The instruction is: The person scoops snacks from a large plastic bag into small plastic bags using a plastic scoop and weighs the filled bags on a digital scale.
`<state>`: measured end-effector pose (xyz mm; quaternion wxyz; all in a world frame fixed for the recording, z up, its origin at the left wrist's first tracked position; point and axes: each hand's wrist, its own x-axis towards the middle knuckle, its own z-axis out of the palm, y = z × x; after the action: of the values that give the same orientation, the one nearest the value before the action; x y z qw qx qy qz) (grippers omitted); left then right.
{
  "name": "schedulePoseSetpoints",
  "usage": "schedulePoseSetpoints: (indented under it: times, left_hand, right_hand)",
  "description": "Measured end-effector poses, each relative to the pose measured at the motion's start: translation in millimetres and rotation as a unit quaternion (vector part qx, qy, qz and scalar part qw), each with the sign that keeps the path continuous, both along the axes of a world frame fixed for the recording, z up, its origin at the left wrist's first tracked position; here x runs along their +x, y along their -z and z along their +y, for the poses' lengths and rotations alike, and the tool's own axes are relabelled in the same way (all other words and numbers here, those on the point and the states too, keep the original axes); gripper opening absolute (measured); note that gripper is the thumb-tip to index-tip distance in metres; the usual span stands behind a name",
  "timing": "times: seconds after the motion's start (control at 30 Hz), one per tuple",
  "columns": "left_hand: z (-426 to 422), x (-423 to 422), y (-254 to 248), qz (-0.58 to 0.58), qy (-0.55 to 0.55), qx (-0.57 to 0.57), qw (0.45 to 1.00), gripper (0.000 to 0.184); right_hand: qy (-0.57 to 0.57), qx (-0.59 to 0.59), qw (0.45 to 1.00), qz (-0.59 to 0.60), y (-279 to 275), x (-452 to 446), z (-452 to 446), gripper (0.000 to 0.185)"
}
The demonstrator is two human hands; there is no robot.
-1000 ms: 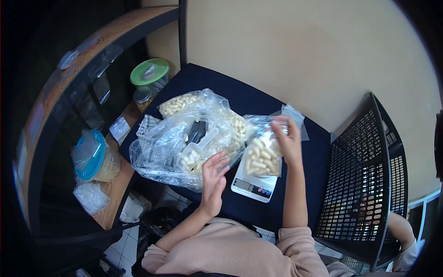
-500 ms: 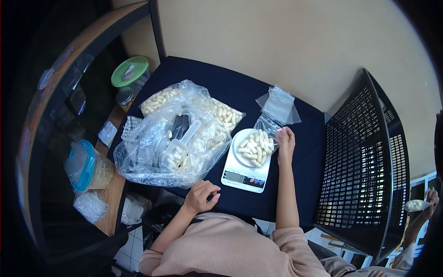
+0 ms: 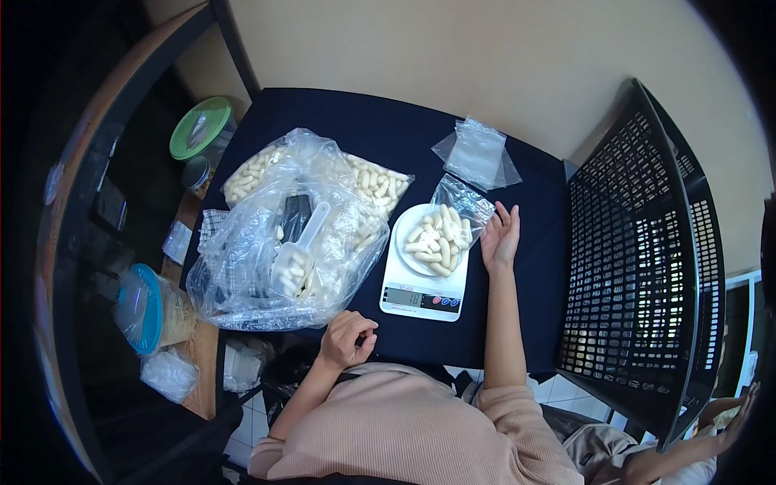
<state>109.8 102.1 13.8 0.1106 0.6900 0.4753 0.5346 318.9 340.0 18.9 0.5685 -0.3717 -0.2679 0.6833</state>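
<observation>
A small clear plastic bag [image 3: 477, 212] of pale, finger-shaped pieces [image 3: 440, 242] lies on the round plate of a white digital kitchen scale [image 3: 394, 303]. Digits show on its display, too small to read surely. Just right of the bag, my right hand [image 3: 499, 237] is open, palm turned up and fingers spread, holding nothing. My left hand [image 3: 349, 339] rests at the table's front edge, fingers curled in and apparently empty. Ahead of it sits a large, open plastic bag [image 3: 230, 283] of the same pieces, with a white scoop [image 3: 307, 242] lying inside.
Spare clear bags [image 3: 478, 153] lie behind the scale on the dark tablecloth [image 3: 380, 113]. At right stands a tall black plastic basket [image 3: 622, 267]. Lidded containers [image 3: 202, 129] line a wooden shelf on the left. Another person's arm [image 3: 679, 457] shows at lower right.
My right hand has let go of the small bag's edge and opened beside it. The scale's display reads differently. My left hand stays curled. The other person's arm has moved lower; the camera view has shifted.
</observation>
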Motion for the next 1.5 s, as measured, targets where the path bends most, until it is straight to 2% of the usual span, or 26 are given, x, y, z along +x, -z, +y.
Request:
schedulePoseSetpoints:
  times: [0.2,0.3,0.37,0.4,0.47,0.5,0.57,0.63,0.67,0.7,0.77,0.8,0.87,0.9,0.97,1.0,1.07,1.1,1.2,1.23,1.3,1.43,1.5]
  left_hand:
    - [0,-1,3,-0.012,0.022,-0.009,1.0,0.013]
    - [-1,-1,3,-0.013,0.029,-0.013,0.999,0.013]
    - [0,-2,2,-0.008,0.029,-0.013,0.999,0.014]
    - [-1,-2,2,-0.005,0.033,-0.015,0.999,0.014]
    - [1,-2,1,-0.004,0.036,-0.014,0.999,0.014]
    - [1,-2,-1,-0.022,0.049,-0.02,0.998,0.014]
    - [4,0,-8,-0.04,0.059,-0.024,0.997,0.014]
    - [9,6,-30,-0.187,0.058,-0.022,0.98,0.021]
    - [13,6,-44,-0.202,0.054,-0.027,0.978,0.031]
    - [21,5,-60,-0.217,0.048,-0.031,0.974,0.042]
    - [40,10,-94,-0.298,0.015,-0.061,0.953,0.057]
    - [48,9,-102,-0.318,0.032,-0.104,0.942,0.059]
    - [56,8,-101,-0.442,0.123,-0.233,0.858,0.048]
    - [55,7,-102,-0.442,0.119,-0.228,0.86,0.048]
    - [53,6,-103,-0.472,0.091,-0.25,0.84,0.037]
    - [52,5,-104,-0.472,0.087,-0.245,0.842,0.037]
    - [50,4,-104,-0.531,0.025,-0.152,0.833,0.028]
    - [47,3,-104,-0.546,0.008,-0.144,0.825,0.027]
    - [40,-8,-102,-0.516,0.014,-0.117,0.848,0.028]
    - [38,-10,-101,-0.517,0.006,-0.113,0.849,0.028]
    - [35,-15,-100,-0.559,-0.063,-0.107,0.82,0.027]
    - [28,-21,-104,-0.558,-0.081,-0.11,0.818,0.025]
    - [26,-22,-98,-0.516,-0.082,-0.114,0.845,0.021]
  right_hand:
    - [-0.003,-0.006,1.0,0.0,-7,-1,-2,0.066]
    - [0.004,-0.021,1.0,0.022,-10,-3,-4,0.057]
    - [-0.02,0.049,0.993,-0.107,-9,-7,-7,0.047]
    - [-0.02,0.051,0.993,-0.107,-13,-10,-11,0.047]
    - [-0.043,0.162,0.947,-0.275,-28,-18,-21,0.046]
    - [-0.019,0.155,0.961,-0.23,-36,-22,-23,0.049]
    - [-0.05,0.171,0.958,-0.224,-60,-24,-31,0.049]
    - [-0.096,0.199,0.949,-0.224,-83,-30,-40,0.05]
    - [-0.099,0.201,0.949,-0.224,-93,-32,-45,0.05]
    - [-0.148,0.211,0.939,-0.227,-103,-34,-49,0.051]
    - [-0.227,0.231,0.922,-0.212,-122,-43,-60,0.052]
    - [-0.25,0.236,0.916,-0.205,-130,-49,-66,0.052]
    - [-0.269,0.231,0.911,-0.21,-138,-62,-75,0.051]
    - [-0.265,0.235,0.912,-0.208,-140,-69,-80,0.049]
    - [-0.23,0.275,0.906,-0.227,-141,-79,-86,0.05]
    - [-0.201,0.307,0.904,-0.221,-138,-83,-88,0.051]
    - [-0.242,0.337,0.865,-0.283,-141,-82,-92,0.054]
    - [-0.284,0.309,0.865,-0.274,-141,-83,-96,0.053]
    - [-0.286,0.311,0.874,-0.242,-135,-94,-102,0.043]
    - [-0.294,0.313,0.871,-0.239,-133,-97,-102,0.043]
    - [-0.319,0.366,0.83,-0.273,-132,-101,-101,0.037]
    - [-0.371,0.311,0.836,-0.257,-134,-111,-103,0.038]
    - [-0.381,0.317,0.835,-0.24,-133,-119,-106,0.038]
